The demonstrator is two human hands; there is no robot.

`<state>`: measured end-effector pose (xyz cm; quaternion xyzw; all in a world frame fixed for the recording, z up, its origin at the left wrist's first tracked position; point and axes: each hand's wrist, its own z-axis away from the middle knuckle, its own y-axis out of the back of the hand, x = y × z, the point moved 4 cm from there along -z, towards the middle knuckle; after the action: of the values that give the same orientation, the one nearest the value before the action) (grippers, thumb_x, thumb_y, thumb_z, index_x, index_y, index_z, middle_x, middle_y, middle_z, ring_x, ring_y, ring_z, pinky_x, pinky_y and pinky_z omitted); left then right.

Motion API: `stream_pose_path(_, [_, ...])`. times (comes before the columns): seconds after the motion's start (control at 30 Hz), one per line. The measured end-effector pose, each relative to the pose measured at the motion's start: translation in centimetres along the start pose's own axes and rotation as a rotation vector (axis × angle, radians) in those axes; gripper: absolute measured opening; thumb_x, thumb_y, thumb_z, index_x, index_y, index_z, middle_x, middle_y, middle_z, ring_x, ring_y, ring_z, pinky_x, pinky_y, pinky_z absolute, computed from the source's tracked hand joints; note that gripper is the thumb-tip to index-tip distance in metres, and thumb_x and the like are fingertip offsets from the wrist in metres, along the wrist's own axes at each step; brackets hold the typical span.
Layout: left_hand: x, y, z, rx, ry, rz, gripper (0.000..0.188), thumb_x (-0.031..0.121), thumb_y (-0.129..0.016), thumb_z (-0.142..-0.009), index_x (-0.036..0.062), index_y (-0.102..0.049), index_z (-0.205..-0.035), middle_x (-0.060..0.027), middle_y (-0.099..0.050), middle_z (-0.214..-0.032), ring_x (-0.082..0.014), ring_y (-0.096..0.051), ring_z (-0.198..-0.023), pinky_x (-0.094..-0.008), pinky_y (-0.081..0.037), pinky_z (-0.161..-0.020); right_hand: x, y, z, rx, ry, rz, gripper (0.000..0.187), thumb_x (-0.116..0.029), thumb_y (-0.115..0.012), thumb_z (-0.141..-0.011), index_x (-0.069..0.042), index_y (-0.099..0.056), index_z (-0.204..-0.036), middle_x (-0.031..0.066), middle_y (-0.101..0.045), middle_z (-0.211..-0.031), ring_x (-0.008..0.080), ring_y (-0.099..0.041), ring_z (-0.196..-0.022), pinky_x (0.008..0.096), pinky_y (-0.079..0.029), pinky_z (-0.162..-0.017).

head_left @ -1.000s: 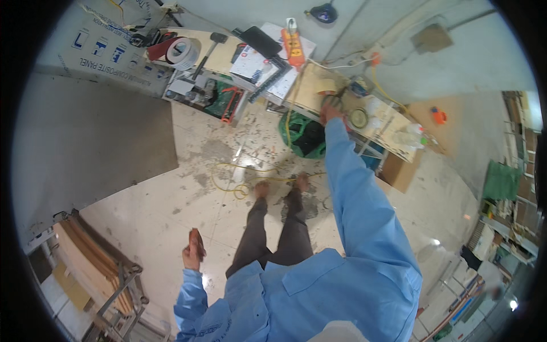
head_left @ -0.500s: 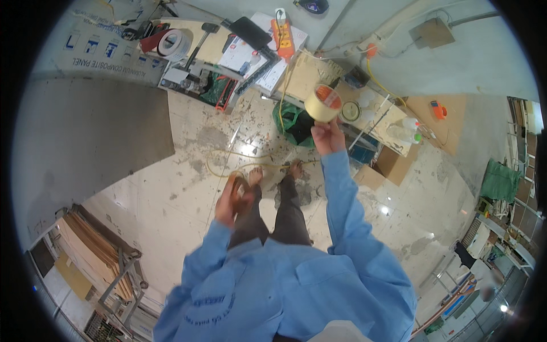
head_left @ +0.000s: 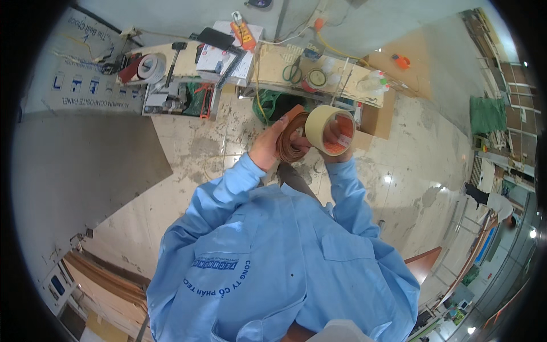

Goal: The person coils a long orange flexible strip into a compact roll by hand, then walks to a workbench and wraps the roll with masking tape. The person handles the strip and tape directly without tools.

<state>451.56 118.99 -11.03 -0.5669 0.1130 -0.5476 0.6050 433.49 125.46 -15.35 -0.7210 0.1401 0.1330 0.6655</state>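
Note:
Both my hands are raised close together in front of my body, each on a roll. My left hand (head_left: 266,146) is closed around a coiled brown strip (head_left: 286,149), thin and layered, with its loose end sticking up. A wide roll of cream masking tape (head_left: 317,126) with an orange inner core is in my right hand (head_left: 342,156). Part of that hand is hidden behind the tape, and fingers show through its core. The two rolls are side by side, almost touching; whether they touch I cannot tell.
Ahead runs a low workbench (head_left: 273,75) with scissors (head_left: 292,73), another tape roll (head_left: 315,78), plastic bottles (head_left: 373,84), a hammer (head_left: 174,60) and an orange power strip (head_left: 243,35). A green bag (head_left: 265,105) sits below it. A large grey panel (head_left: 85,171) stands left. Another person (head_left: 498,205) is far right.
My right hand has come back from over the bench with the masking tape. My left hand has moved up and right with the brown coil, bringing the rolls together.

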Motion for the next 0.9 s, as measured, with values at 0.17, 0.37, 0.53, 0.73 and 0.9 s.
stream_pose_path(0.17, [0.1,-1.5,-0.3,-0.037,-0.114,0.059,0.055,0.042,-0.038,-0.110,0.0075,-0.037,-0.153,-0.0037,-0.059,-0.095,-0.0209,-0.067,-0.081,-0.0337,-0.056,-0.077,1.3,-0.2,1.0,0.218,0.019,-0.082,0.028,-0.013,-0.066,-0.097,-0.007,-0.054,-0.121,-0.0030,-0.055,-0.090,0.0027,-0.049,-0.062,0.0160,-0.041,-0.052])
stream_pose_path(0.37, [1.2,-3.2,-0.4,-0.092,-0.159,0.027,0.055,0.038,-0.041,-0.110,0.0135,-0.032,-0.159,0.0002,-0.054,-0.090,-0.0176,-0.063,-0.083,-0.0345,-0.055,-0.080,1.7,-0.7,1.5,0.263,0.017,-0.047,0.032,-0.014,-0.057,-0.103,-0.001,-0.052,-0.132,-0.0021,-0.058,-0.090,0.0000,-0.048,-0.063,0.0139,-0.041,-0.053])
stream_pose_path(0.53, [1.5,-3.0,-1.3,0.035,-0.150,0.186,0.047,0.040,-0.046,-0.108,0.0137,-0.047,-0.148,0.0027,-0.056,-0.090,-0.0133,-0.060,-0.081,-0.0305,-0.055,-0.074,1.1,-2.8,1.7,0.408,0.018,0.060,0.033,-0.016,-0.052,-0.107,-0.006,-0.049,-0.138,-0.0018,-0.059,-0.098,0.0018,-0.046,-0.066,0.0143,-0.041,-0.054])
stream_pose_path(0.73, [1.6,-3.3,-1.3,0.006,-0.159,0.293,0.046,0.041,-0.049,-0.108,0.0177,-0.046,-0.148,0.0039,-0.056,-0.089,-0.0117,-0.058,-0.081,-0.0298,-0.055,-0.075,-0.1,-6.4,1.8,0.504,0.086,0.168,0.045,-0.017,-0.049,-0.108,-0.019,-0.039,-0.152,-0.0026,-0.059,-0.114,0.0020,-0.045,-0.067,0.0151,-0.041,-0.054])
stream_pose_path(0.9, [3.0,-4.3,-0.1,0.062,-0.191,0.255,0.044,0.041,-0.048,-0.107,0.0170,-0.048,-0.145,0.0038,-0.055,-0.089,-0.0114,-0.057,-0.081,-0.0295,-0.054,-0.073,0.4,-8.3,1.7,0.544,0.057,0.258,0.043,-0.022,-0.048,-0.109,-0.018,-0.042,-0.151,0.0018,-0.062,-0.121,0.0026,-0.049,-0.068,0.0156,-0.043,-0.056])
